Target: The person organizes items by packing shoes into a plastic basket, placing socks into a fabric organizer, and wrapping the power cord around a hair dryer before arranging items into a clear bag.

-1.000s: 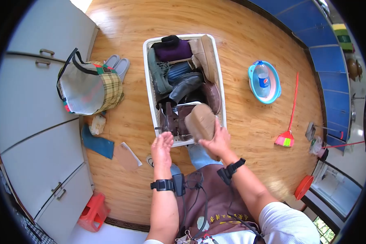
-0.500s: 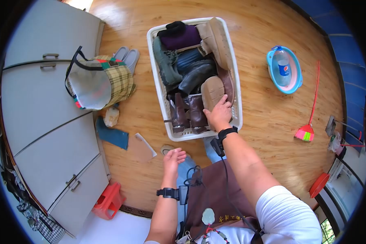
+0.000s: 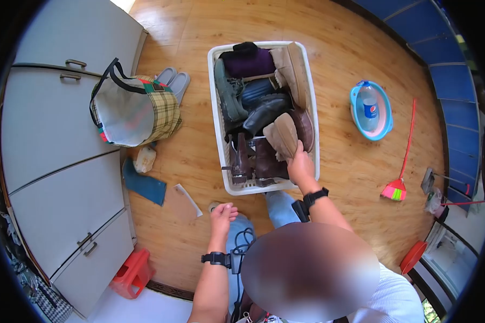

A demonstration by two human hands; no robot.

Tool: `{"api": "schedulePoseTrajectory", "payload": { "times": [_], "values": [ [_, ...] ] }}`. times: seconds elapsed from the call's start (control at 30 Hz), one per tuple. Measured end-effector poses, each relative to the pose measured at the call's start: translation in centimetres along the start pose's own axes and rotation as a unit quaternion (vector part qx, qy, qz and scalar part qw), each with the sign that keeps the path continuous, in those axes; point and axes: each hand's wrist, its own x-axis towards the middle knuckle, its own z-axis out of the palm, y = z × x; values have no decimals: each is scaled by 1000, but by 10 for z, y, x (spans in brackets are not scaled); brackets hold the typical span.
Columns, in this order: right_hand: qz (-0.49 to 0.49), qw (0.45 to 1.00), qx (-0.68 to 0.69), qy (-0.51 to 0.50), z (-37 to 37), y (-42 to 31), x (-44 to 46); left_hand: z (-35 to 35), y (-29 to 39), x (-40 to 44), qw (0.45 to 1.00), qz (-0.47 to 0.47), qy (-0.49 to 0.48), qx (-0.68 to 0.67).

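Hanging above the left thigh, the person's left hand [image 3: 221, 217] was empty and half open, its fingers loosely curled and turned toward the right, with a black strap [image 3: 215, 258] around the wrist. The right arm stretched farther forward, a second strap on it, and brought the right hand [image 3: 300, 166] over the near right part of a white basket [image 3: 242, 190]. That hand gripped a tan shoe [image 3: 281, 134] by its near edge, fingers partly hidden behind it. The shoe was tilted above the things inside, its fluffy trim facing left; whether it touched them could not be told.

Dark brown boots [image 3: 269, 160] stood at the basket's near end. Beyond them lay a black shoe [image 3: 269, 111], then a green lace-up boot [image 3: 229, 94] along the left wall and a purple item [image 3: 250, 63] at the far end.

The basket rested on a wood-grain floor [image 3: 355, 177]. To its left lay a tan sheet [image 3: 182, 203], then a teal boot [image 3: 145, 185], with a plaid bag [image 3: 164, 113] and grey slippers [image 3: 179, 85] farther off. To its right were a red broom [image 3: 394, 190] and, beyond, a blue basin [image 3: 390, 118] holding a bottle [image 3: 369, 110]. Blue cabinets [image 3: 452, 118] lined the right side.
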Motion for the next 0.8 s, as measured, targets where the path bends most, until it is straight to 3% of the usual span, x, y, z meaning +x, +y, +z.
{"api": "schedulePoseTrajectory", "payload": {
  "times": [0.07,0.13,0.2,0.27,0.4,0.47,0.53,0.7,0.8],
  "values": [
    [-14,1000,-13,23,-18,-4,-8,-9,4,-5,1000,0,20,11],
    [-148,983,-21,111,-36,-9,-6,-20,-2,-5,1000,9,19,7],
    [-193,970,0,147,-64,-37,8,-28,-6,-7,1000,9,15,13],
    [-324,913,-67,237,-84,-65,38,-34,-12,-7,1000,10,21,14],
    [-382,859,-184,288,-81,-121,103,-42,-30,-2,999,-7,47,25],
    [-396,853,-205,272,-50,-123,145,-37,-39,1,998,-18,54,17],
    [-319,877,-315,172,-13,-112,179,-35,-42,2,997,-35,68,18],
    [-271,811,-465,229,10,-123,179,-15,-60,-17,998,-44,49,-17],
    [-197,897,-391,50,-18,-150,180,-3,-72,-7,995,-62,30,-70]
  ]
}}
